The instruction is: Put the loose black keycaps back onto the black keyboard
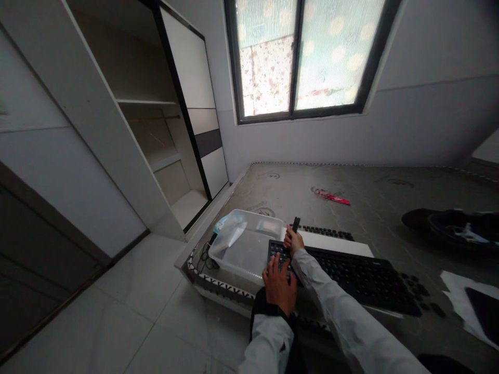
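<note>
A black keyboard (360, 275) lies slantwise on the bed or mattress, partly on a white flat board or box (337, 242). My left hand (279, 287) rests on its left end, fingers apart and stretched over the keys, holding nothing. Just beyond it my right hand (293, 241) is closed round a slim black tool (296, 224), whose top sticks up above the fist. The tool's lower end is hidden by the hand. Loose black keycaps (415, 284) lie beside the keyboard's right end, and more keycaps (327, 231) sit in a row behind the white piece.
A clear plastic bin (245, 249) stands left of the keyboard, with a white packet inside. Dark cables (206, 257) lie at the mattress corner. A red item (332, 197) lies farther back. On the right are a black bag or cap (460, 226) and a dark tablet-like object (485, 310).
</note>
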The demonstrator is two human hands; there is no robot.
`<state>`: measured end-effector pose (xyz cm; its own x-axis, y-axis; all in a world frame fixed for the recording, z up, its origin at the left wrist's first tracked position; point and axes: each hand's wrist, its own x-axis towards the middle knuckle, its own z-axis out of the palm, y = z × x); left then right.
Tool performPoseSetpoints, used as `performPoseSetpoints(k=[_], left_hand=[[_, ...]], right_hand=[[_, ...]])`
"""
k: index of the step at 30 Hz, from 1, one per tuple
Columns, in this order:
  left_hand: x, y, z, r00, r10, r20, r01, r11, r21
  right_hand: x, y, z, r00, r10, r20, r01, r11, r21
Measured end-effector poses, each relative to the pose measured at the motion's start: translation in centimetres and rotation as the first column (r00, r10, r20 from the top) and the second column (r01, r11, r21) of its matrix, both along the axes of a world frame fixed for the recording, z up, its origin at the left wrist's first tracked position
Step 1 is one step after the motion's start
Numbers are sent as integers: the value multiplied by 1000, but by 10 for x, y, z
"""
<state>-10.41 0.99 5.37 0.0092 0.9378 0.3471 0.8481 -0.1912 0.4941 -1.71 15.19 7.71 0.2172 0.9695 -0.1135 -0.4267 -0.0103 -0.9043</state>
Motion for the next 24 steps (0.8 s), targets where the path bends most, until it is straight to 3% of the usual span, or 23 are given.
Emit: performPoseSetpoints(k=[5, 12, 18, 24], left_hand=[[0, 0, 0, 1000, 8, -1, -8, 1000, -2], [-1, -1, 0, 1000, -2, -16, 1, 999, -37], [-2, -1, -2, 999, -12, -32, 11, 999, -52], [-3, 0, -4, 1000, -22, -20, 21, 998, -54]], right_hand=[[-5, -3, -6, 976, -80, 204, 72, 996, 46], [-9, -15, -15, 825, -220, 520, 123, 969, 215], [-11, -20, -21, 732, -239, 638, 67, 957, 282], [-8, -24, -21, 695, -219, 685, -9, 950, 313]])
